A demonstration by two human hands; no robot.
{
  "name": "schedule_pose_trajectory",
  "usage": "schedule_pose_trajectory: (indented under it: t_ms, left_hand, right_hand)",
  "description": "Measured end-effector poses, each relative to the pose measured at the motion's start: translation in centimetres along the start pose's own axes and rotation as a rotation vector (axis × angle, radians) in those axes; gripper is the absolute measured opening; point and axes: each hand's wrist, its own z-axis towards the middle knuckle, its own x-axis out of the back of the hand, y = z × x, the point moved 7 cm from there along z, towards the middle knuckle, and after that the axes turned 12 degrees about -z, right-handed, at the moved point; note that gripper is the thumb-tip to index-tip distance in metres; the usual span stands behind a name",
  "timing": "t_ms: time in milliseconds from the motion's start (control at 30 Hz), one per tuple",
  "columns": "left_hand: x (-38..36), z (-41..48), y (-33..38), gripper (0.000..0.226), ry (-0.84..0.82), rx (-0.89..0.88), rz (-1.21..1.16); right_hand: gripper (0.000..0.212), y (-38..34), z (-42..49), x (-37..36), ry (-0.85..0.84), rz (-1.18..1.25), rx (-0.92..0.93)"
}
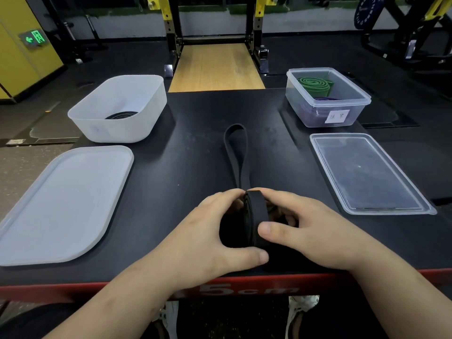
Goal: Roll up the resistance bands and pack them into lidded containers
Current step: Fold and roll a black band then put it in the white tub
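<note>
A black resistance band (254,216) stands on edge as a partly wound roll near the front of the black platform (195,143). Its loose looped end (236,152) trails away from me. My left hand (215,231) grips the roll from the left, thumb under it. My right hand (300,226) grips it from the right, thumb on the outer wrap. A frosted white container (117,106) at the back left holds a rolled black band (121,115). A clear container (327,96) at the back right holds a rolled green band (314,84) and a purple band (318,111).
The frosted lid (63,204) lies flat at the left, in front of its container. The clear lid (367,172) lies at the right. A wooden lifting platform (216,67) and rack posts stand behind. The platform's red front edge (73,289) runs just below my wrists.
</note>
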Motion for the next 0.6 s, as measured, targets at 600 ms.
schedule_pose_trajectory:
  t_ms: [600]
  left_hand:
    - [0.24,0.39,0.02,0.058,-0.006,-0.023,-0.037]
  right_hand:
    - [0.063,0.12,0.18,-0.64,-0.020,0.069,-0.002]
